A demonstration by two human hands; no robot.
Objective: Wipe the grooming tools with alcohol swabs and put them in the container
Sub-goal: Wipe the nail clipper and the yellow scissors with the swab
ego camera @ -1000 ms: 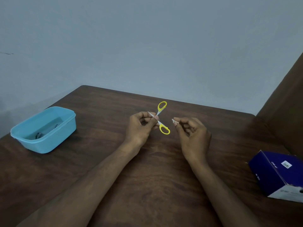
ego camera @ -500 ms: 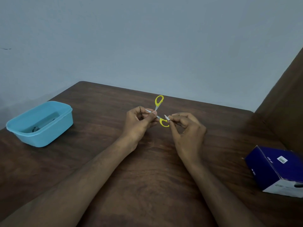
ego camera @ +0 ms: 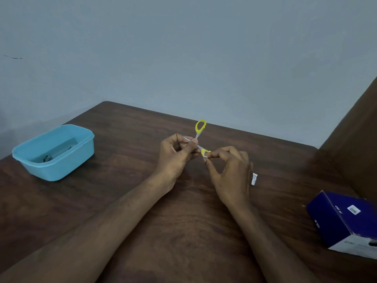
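Observation:
Small scissors (ego camera: 200, 127) with yellow handles are spread wide above the middle of the brown table (ego camera: 126, 201). My left hand (ego camera: 177, 154) pinches them at the pivot and blades. My right hand (ego camera: 230, 172) pinches a small white swab (ego camera: 205, 158) against the lower yellow handle (ego camera: 204, 152). The swab is mostly hidden by my fingertips. A light blue container (ego camera: 55, 152) stands at the table's left edge with dark tools inside.
A torn white swab wrapper (ego camera: 254, 178) lies on the table just right of my right hand. A dark blue box (ego camera: 344, 219) sits at the right edge. A brown panel (ego camera: 359, 129) rises at the far right. A grey wall stands behind.
My right hand has moved left with the swab, from apart from the scissors to touching the lower yellow handle. The left hand keeps its grip on the scissors.

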